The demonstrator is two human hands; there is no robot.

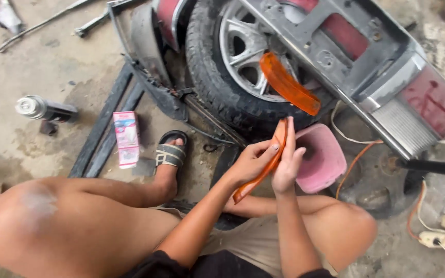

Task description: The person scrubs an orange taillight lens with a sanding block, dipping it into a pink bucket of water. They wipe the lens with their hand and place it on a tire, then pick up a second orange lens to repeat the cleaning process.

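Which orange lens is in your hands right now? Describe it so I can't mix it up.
Start at the tyre. Just below it, left hand and right hand press together around a long, curved orange lens. The other orange lens lies untouched against the wheel.

Soft, even daylight fills the scene, with no hard shadows. Dim shade pools under the tyre [222,77]. Left of the tyre, the spray can [45,108] top glints faintly. Near the tyre things look sharp; lines bow at the frame edges, and the knee below is slightly soft.
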